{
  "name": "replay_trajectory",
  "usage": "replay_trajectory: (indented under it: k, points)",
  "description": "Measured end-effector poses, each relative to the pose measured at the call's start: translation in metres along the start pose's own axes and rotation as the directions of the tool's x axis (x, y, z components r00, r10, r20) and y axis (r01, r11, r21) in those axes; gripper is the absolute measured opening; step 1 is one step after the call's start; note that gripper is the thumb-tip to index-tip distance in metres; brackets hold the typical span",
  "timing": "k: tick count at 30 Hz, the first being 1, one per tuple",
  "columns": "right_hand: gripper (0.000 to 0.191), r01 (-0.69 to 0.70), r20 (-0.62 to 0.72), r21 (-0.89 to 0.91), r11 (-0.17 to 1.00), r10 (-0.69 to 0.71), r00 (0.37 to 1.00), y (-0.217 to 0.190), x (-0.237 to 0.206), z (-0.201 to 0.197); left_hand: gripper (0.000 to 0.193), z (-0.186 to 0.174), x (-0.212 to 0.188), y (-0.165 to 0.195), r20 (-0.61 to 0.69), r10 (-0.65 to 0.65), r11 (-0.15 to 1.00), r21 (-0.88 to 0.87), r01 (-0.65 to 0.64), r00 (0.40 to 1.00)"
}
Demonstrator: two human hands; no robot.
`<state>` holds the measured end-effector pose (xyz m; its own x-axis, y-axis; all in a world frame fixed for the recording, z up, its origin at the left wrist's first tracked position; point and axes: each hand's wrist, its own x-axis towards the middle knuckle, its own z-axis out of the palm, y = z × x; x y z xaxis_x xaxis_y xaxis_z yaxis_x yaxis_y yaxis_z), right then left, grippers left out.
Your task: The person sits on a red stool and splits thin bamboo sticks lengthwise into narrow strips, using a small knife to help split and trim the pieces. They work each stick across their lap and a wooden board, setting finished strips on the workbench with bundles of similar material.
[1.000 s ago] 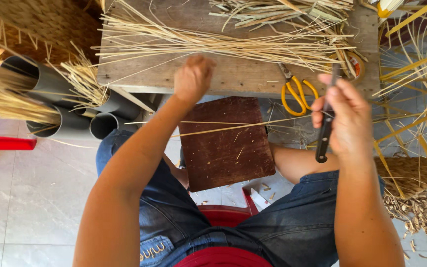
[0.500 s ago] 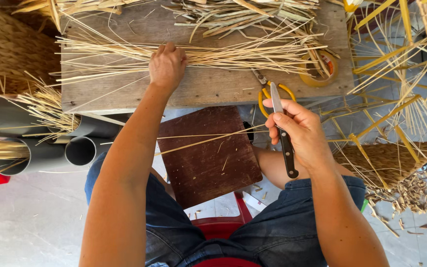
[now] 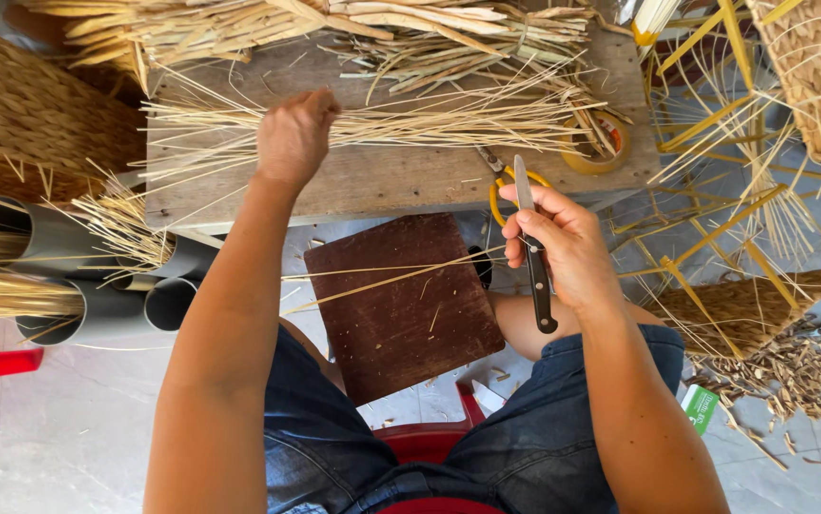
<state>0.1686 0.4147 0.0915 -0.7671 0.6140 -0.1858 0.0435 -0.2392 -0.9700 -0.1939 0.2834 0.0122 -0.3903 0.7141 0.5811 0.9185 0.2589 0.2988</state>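
A weaving workshop: straw bundles (image 3: 382, 124), woven baskets (image 3: 30, 114), wooden bench (image 3: 382, 181).

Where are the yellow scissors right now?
The yellow scissors lie on the wooden bench, right of middle in the head view, partly hidden behind the right hand and its knife, beside the tape roll.

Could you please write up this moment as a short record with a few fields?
Left hand: left hand reaching into the pale straw strips on the wooden table.
Right hand: right hand gripping a black-handled knife, blade pointing away from the person.
Lap: dark brown board with thin strips lying across it.
Nearby: yellow-handled scissors, tape roll, grey pipes.
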Motion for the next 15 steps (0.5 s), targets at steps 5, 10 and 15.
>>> replay_trajectory:
  k: [5,10,15]
  points:
    - [0.032,0.062,0.025,0.043,0.997,-0.063,0.998,0.001,-0.002,-0.005,0.002,-0.054,-0.001,0.016,-0.027,-0.011,1.000,-0.004,0.011,1.000]
    - [0.032,0.081,-0.012,0.037,0.996,-0.080,0.997,-0.002,-0.012,0.000,0.005,-0.098,-0.010,0.046,0.001,-0.171,0.946,-0.278,0.165,0.985]
    - [0.041,0.170,0.134,0.009,0.985,-0.169,0.976,-0.008,-0.034,0.018,0.008,-0.110,-0.039,0.097,0.201,-0.181,0.799,-0.540,0.263,0.963]
